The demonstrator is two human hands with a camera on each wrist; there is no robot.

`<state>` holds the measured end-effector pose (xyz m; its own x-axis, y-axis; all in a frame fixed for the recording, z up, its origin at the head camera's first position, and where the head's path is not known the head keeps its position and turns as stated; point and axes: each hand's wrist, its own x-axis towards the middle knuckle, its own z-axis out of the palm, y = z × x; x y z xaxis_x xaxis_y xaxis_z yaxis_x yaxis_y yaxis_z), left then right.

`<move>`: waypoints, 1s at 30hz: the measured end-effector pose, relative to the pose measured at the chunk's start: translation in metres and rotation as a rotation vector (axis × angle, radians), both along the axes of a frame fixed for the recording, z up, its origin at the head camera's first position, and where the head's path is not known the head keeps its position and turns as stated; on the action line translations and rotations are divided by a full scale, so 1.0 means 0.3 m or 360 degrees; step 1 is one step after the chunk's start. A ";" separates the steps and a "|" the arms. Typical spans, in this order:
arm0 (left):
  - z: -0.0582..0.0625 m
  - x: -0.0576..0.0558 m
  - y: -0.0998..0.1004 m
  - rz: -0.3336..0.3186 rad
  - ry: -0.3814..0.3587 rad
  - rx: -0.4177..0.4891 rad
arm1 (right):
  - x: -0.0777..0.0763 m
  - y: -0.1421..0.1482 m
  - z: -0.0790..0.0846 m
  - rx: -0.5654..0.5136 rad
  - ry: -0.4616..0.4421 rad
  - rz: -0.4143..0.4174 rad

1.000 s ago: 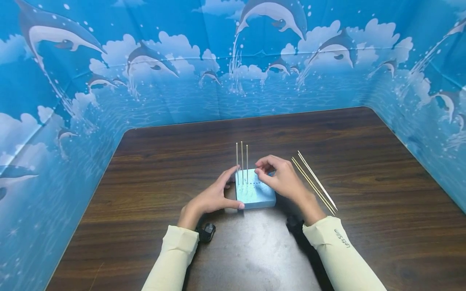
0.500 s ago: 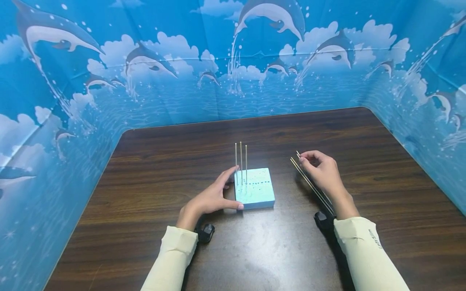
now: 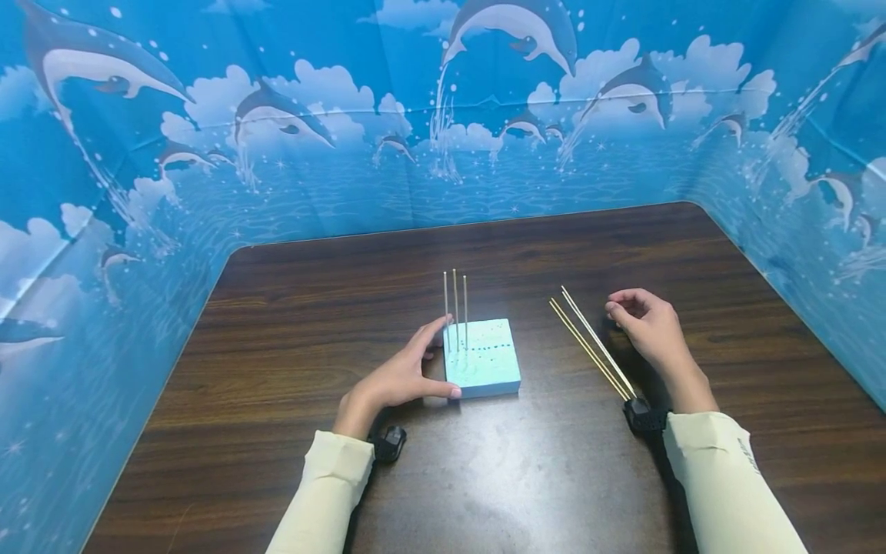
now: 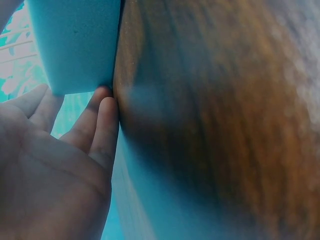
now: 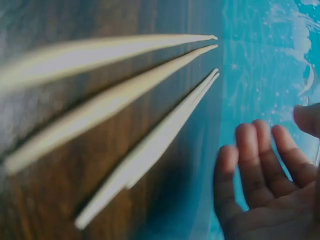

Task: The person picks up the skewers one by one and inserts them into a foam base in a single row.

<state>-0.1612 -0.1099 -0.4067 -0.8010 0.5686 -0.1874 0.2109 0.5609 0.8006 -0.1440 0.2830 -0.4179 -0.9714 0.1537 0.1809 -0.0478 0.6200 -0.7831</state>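
A pale blue foam block (image 3: 487, 369) sits on the table, dotted with small holes across its top. Three thin wooden sticks (image 3: 455, 308) stand upright in it near its left side. My left hand (image 3: 396, 377) holds the block by its left side, thumb at the near corner and fingers at the far one. In the left wrist view, the fingertips touch the foam block (image 4: 75, 45). My right hand (image 3: 654, 331) is raised to the right of several loose sticks (image 3: 590, 349), holding nothing. Its fingers (image 5: 247, 165) look relaxed and apart in the right wrist view.
The dark wood-grain table (image 3: 332, 308) is backed by a blue dolphin-print curtain (image 3: 332, 177) along its far edge and sides. A black wrist camera (image 3: 644, 415) on the right arm overlaps the near ends of the loose sticks.
My right hand has moved right from above the block, past the loose sticks, to their right side. At half a second ago it was over their far ends. The left hand stays on the block.
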 end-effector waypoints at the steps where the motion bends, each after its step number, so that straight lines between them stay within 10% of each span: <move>1: 0.001 0.000 0.000 0.0002 0.0001 -0.0004 | 0.001 0.004 -0.002 0.0037 -0.0037 0.0003; 14: -0.001 0.000 0.000 0.0004 0.0013 -0.0004 | -0.013 0.012 -0.019 0.0343 -0.0313 0.0372; 30: -0.001 0.000 -0.001 0.0001 0.0011 -0.0009 | -0.022 -0.003 -0.018 0.0418 -0.0418 0.0352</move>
<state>-0.1613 -0.1101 -0.4069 -0.8025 0.5673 -0.1851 0.2163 0.5657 0.7958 -0.1507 0.2820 -0.4233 -0.9941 -0.0816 -0.0715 -0.0221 0.7973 -0.6032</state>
